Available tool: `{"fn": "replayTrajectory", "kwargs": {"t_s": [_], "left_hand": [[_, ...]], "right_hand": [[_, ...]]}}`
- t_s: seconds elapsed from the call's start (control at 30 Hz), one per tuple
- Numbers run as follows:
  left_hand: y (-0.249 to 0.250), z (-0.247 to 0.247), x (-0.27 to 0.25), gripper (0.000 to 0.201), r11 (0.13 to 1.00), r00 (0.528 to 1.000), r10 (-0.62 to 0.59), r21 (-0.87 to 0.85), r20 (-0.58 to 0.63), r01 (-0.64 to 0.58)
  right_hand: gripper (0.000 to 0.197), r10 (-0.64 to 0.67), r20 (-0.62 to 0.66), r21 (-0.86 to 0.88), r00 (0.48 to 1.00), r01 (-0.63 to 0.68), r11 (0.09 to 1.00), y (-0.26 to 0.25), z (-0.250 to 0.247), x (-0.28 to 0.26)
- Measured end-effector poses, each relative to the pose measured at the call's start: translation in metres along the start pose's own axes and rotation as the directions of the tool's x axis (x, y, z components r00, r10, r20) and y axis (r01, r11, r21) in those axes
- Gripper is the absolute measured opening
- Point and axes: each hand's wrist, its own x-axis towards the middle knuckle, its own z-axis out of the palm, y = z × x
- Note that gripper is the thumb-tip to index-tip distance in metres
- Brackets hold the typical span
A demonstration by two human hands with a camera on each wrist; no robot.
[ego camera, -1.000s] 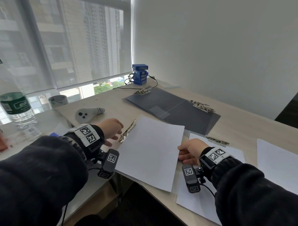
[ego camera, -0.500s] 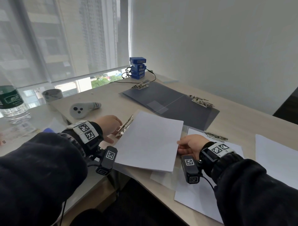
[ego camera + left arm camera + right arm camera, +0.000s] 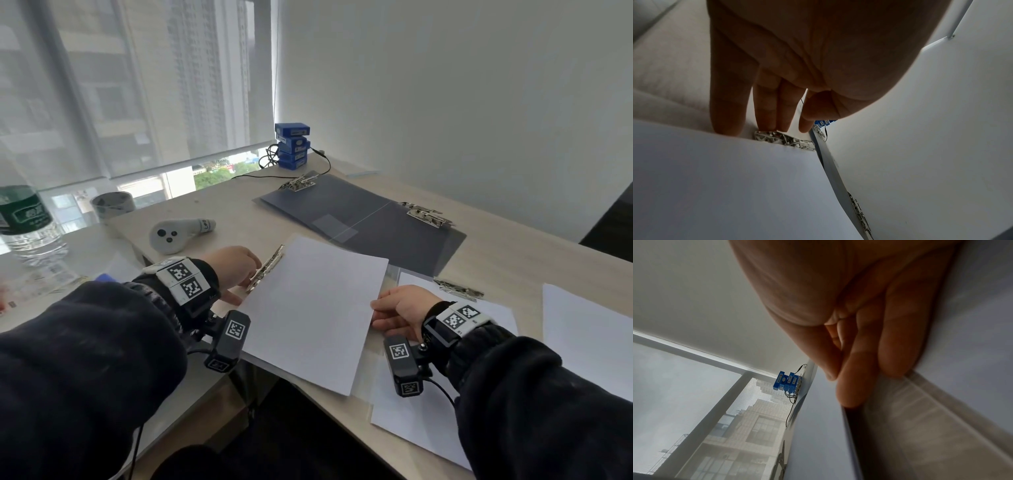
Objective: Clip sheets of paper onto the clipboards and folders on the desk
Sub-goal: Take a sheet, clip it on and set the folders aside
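Pressing clip (image 3: 265, 268), pinching sheet (image 3: 308, 308)

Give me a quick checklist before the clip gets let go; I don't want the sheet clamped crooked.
1. Left hand on the silver metal clip: ok, straight fingers press its lever.
2. Top edge of the white paper sheet at the clip: ok in the left wrist view; how far under, cannot tell.
3. Right hand steadying the sheet: ok, it pinches the opposite edge.
4. Sheet square to the board beneath: cannot tell, the board is almost wholly covered.
5. Sheet supported: not ok, its near corner overhangs the light wooden desk edge.
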Motion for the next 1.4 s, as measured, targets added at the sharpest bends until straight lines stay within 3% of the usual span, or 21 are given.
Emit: {"fn": "replayTrajectory", "kwargs": {"t_s": [0.27, 0.47, 0.67, 0.8, 0.93, 1.0, 1.1, 1.4], "left_hand": [[0.005, 0.003, 0.009, 0.031, 1.0, 1.0, 0.008, 0.023, -0.01, -0.008], [0.027, 0.009, 0.022, 0.039, 0.991, 0.996, 0.084, 0.11, -0.022, -0.081], [0.045, 0.027, 0.035, 0.019, 0.972, 0.992, 0.129, 0.2, -0.011, -0.124], [0.038, 0.03, 0.049, 0.05, 0.988, 0.986, 0.151, 0.037, -0.071, -0.148], [0.031, 0.023, 0.049, 0.032, 0.943, 0.965, 0.165, -0.256, -0.201, -0.215], [0.029, 0.018, 0.047, 0.027, 0.915, 0.956, 0.171, -0.321, -0.239, -0.244], [0.019, 0.011, 0.045, 0.023, 0.914, 0.957, 0.159, -0.329, -0.245, -0.236], [-0.013, 0.002, 0.045, 0.01, 0.94, 0.984, 0.061, -0.323, -0.165, -0.112]], "right_hand": [[0.007, -0.011, -0.011, -0.003, 1.0, 0.011, 1.0, -0.001, 0.0, -0.001], [0.008, -0.003, -0.021, 0.003, 1.0, 0.003, 1.0, -0.001, 0.0, -0.003], [0.005, -0.013, -0.02, -0.007, 1.0, 0.013, 1.0, -0.001, 0.001, -0.002], [0.005, -0.012, -0.016, 0.002, 1.0, 0.012, 1.0, -0.001, 0.001, -0.003], [0.007, -0.01, -0.017, -0.003, 1.0, 0.01, 1.0, -0.002, 0.003, -0.003], [0.006, -0.009, -0.017, -0.002, 1.0, 0.009, 1.0, -0.002, 0.002, -0.002], [0.004, -0.004, -0.015, 0.004, 1.0, 0.004, 1.0, -0.002, 0.003, -0.004], [0.021, 0.013, -0.091, 0.083, 0.996, -0.005, 0.997, -0.002, 0.004, -0.006]]}}
